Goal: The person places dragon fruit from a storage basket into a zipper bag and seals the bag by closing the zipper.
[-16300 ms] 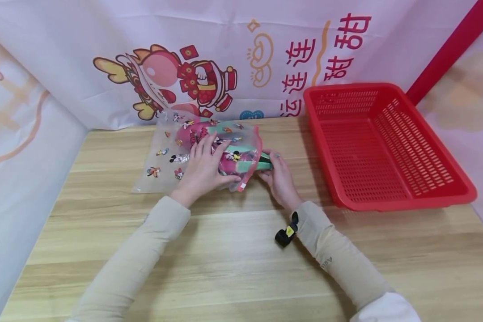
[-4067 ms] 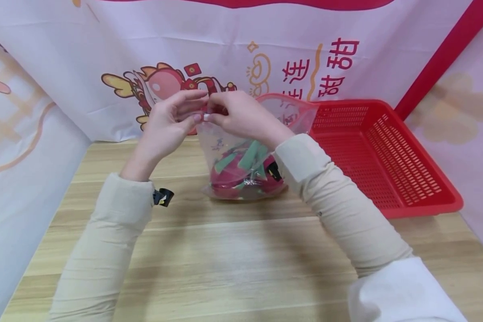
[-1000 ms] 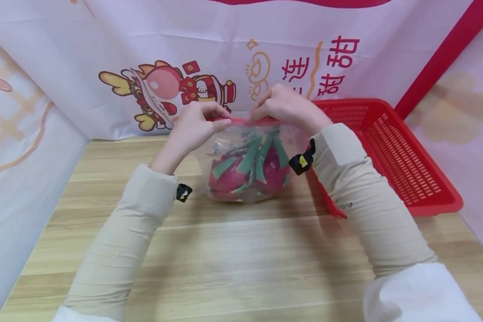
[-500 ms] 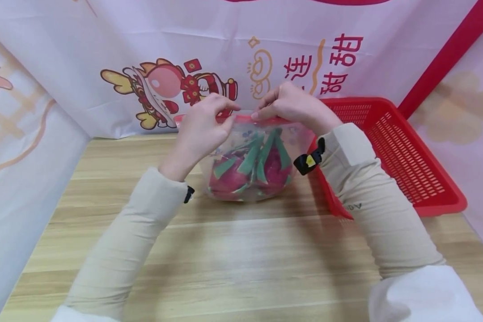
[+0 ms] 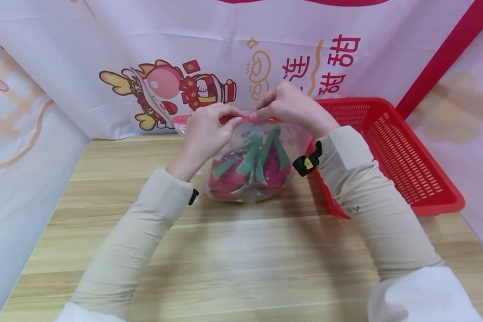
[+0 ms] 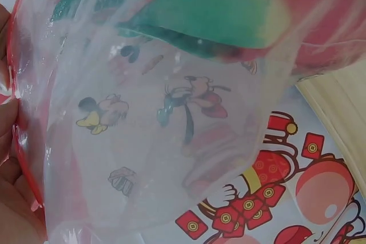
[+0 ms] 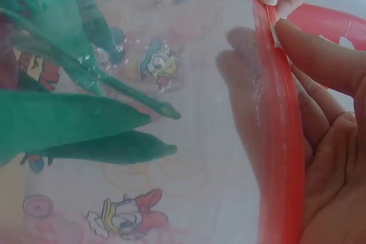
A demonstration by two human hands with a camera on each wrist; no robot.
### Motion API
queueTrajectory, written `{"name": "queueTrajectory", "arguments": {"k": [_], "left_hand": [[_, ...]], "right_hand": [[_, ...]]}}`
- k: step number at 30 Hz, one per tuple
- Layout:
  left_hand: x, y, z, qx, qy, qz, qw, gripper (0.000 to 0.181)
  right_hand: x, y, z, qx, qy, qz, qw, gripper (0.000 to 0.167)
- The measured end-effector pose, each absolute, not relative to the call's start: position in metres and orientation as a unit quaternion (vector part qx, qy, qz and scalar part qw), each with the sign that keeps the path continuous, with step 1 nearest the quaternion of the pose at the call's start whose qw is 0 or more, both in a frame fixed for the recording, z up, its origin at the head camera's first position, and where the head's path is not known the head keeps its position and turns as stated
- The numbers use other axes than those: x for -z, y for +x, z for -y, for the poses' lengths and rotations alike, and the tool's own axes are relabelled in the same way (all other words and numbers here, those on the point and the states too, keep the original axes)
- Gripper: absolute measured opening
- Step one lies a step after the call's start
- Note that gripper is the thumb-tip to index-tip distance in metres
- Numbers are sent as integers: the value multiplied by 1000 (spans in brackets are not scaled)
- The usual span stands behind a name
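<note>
A clear zip bag (image 5: 299, 136) with cartoon prints and a red zip strip (image 7: 283, 141) stands upright on the table. Two pink dragon fruits with long green scales are inside, the left dragon fruit (image 5: 226, 181) beside the right dragon fruit (image 5: 273, 172). My left hand (image 5: 209, 132) pinches the strip near its middle. Just to its right, my right hand (image 5: 291, 107) pinches the strip at a small white slider (image 7: 276, 35), its thumb against it in the right wrist view. In the left wrist view, left fingers (image 6: 8, 124) hold the red edge.
A red perforated basket (image 5: 446, 201) stands to the right, close to the bag. Behind, a printed white cloth (image 5: 145, 22) hangs at the back of the wooden table (image 5: 241, 268). Another cloth (image 5: 20, 147) borders the left side.
Earlier the bag lay flat, then stood with its mouth apart and both hands at its left end. Now its edges meet and the hands are mid-strip. Left fingers lifted briefly, then pinched again.
</note>
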State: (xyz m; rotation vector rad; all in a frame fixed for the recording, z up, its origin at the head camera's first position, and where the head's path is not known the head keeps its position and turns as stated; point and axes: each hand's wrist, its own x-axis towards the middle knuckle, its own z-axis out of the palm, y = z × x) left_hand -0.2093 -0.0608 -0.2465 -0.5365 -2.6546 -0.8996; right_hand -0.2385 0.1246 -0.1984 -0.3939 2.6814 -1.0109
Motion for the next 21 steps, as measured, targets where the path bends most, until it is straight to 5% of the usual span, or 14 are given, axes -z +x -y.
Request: {"name": "queueTrajectory", "arguments": {"k": [21], "left_hand": [[249, -214, 70, 314, -171, 922, 148, 21]], "right_hand": [[194, -242, -150, 341, -108, -922, 148, 36]]}}
